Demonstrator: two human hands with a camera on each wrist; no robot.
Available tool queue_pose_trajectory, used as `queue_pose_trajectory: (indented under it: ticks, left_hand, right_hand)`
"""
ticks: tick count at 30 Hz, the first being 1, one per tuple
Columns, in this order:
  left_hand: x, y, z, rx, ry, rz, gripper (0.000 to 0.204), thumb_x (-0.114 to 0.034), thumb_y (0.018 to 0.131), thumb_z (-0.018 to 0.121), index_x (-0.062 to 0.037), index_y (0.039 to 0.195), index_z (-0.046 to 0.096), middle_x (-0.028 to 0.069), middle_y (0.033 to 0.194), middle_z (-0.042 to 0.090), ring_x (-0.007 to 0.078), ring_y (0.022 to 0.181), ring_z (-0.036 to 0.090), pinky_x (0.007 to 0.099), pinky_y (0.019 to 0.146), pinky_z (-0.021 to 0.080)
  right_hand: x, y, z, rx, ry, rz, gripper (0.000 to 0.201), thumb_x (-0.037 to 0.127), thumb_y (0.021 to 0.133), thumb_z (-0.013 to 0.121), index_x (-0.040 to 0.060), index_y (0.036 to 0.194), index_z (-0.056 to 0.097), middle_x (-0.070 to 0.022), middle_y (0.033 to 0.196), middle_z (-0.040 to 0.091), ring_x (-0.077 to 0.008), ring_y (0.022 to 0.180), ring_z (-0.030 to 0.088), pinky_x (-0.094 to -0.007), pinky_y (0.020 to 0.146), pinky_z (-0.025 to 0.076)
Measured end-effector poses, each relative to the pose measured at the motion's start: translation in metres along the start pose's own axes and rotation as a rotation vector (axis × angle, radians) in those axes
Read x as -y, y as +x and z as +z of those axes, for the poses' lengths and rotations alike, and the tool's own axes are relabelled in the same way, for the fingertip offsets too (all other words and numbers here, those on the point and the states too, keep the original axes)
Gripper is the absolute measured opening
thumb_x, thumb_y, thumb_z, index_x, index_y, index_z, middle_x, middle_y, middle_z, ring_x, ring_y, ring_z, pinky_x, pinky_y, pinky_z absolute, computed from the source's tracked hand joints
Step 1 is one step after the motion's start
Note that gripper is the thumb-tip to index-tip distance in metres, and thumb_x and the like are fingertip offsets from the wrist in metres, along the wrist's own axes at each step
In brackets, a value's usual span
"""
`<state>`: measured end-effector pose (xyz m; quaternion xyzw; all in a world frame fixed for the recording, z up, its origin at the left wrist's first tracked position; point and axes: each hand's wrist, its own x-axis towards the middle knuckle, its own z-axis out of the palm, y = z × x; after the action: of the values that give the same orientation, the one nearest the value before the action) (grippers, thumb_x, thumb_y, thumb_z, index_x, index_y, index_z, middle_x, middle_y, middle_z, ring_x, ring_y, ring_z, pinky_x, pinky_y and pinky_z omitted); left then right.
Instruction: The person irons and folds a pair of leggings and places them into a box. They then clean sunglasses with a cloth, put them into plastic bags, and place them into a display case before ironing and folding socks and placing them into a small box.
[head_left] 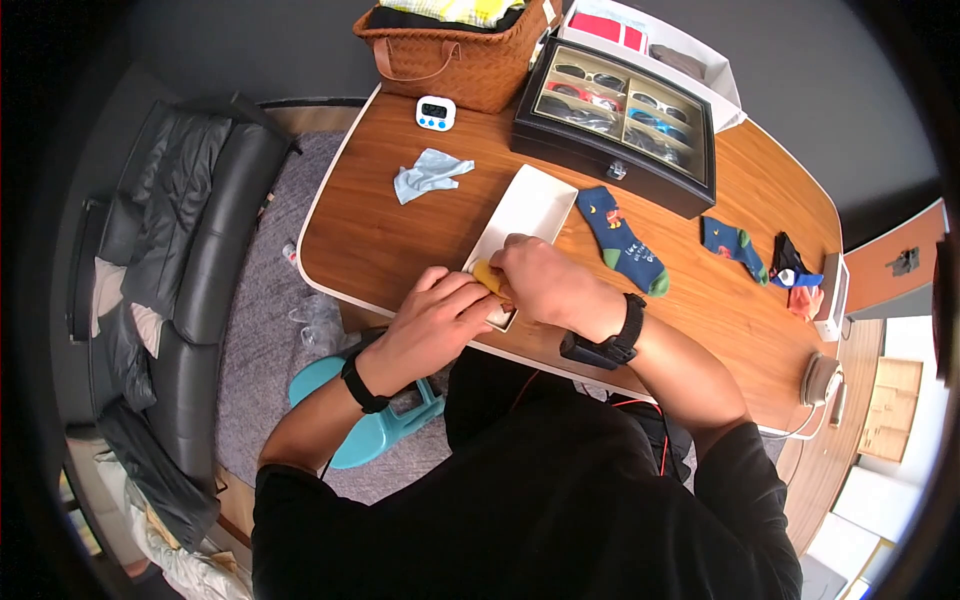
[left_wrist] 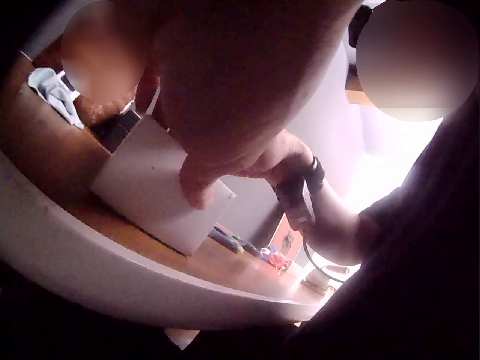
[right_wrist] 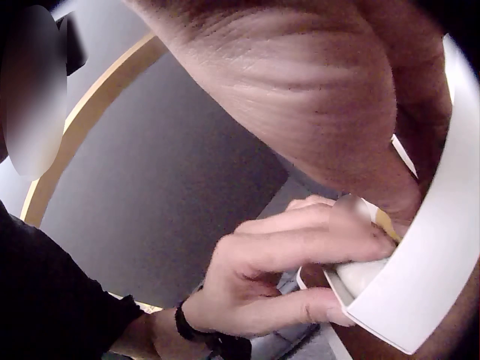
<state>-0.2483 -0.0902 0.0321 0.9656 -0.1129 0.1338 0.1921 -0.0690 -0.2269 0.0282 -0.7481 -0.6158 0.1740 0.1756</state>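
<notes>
A long white open box lies at the table's front edge, with a bundled yellow-and-white item in its near end. My left hand grips that end; in the right wrist view the left hand has its thumb outside the box wall and fingers over the white part of the bundle. My right hand has curled fingers pinching the yellow part. The left wrist view shows the box's outer side tilted in the picture. Fingers hide much of the bundle.
Right of the box lie patterned socks, with another sock farther right. A glasses case, woven basket and white timer stand behind. A pale blue cloth lies left; a teal stool stands below the edge.
</notes>
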Motion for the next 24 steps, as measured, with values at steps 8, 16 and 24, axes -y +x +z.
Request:
queue_pose_trajectory:
  ticks: [8, 16, 24]
  left_hand:
    - [0.001, -0.001, -0.003, -0.055, -0.001, -0.019, 0.039, -0.024, 0.085, 0.084, -0.0037, 0.117, 0.076, 0.0079, 0.122, 0.072, 0.0262, 0.12, 0.064, 0.0449, 0.104, 0.045]
    - [0.026, 0.02, -0.014, -0.026, -0.22, -0.229, 0.035, -0.021, 0.088, 0.084, -0.0053, 0.118, 0.077, 0.014, 0.14, 0.063, 0.0352, 0.137, 0.053, 0.0481, 0.113, 0.045]
    - [0.034, 0.026, -0.004, 0.079, -0.267, -0.319, 0.026, -0.018, 0.089, 0.082, -0.0024, 0.11, 0.08, 0.0158, 0.14, 0.063, 0.0355, 0.132, 0.059, 0.0462, 0.111, 0.048]
  right_hand:
    - [0.0, -0.005, 0.002, -0.042, 0.009, 0.028, 0.015, 0.01, 0.084, 0.076, -0.0012, 0.093, 0.076, -0.0232, 0.096, 0.074, -0.039, 0.096, 0.075, -0.0466, 0.087, 0.061]
    - [0.008, -0.014, -0.005, 0.022, -0.021, 0.069, 0.021, 0.014, 0.09, 0.074, 0.0035, 0.107, 0.078, -0.0191, 0.105, 0.077, -0.0378, 0.102, 0.074, -0.0469, 0.094, 0.057]
    - [0.01, -0.02, -0.014, -0.024, -0.097, 0.148, 0.021, 0.019, 0.092, 0.076, 0.006, 0.108, 0.08, -0.0158, 0.102, 0.078, -0.0355, 0.099, 0.074, -0.0457, 0.098, 0.056]
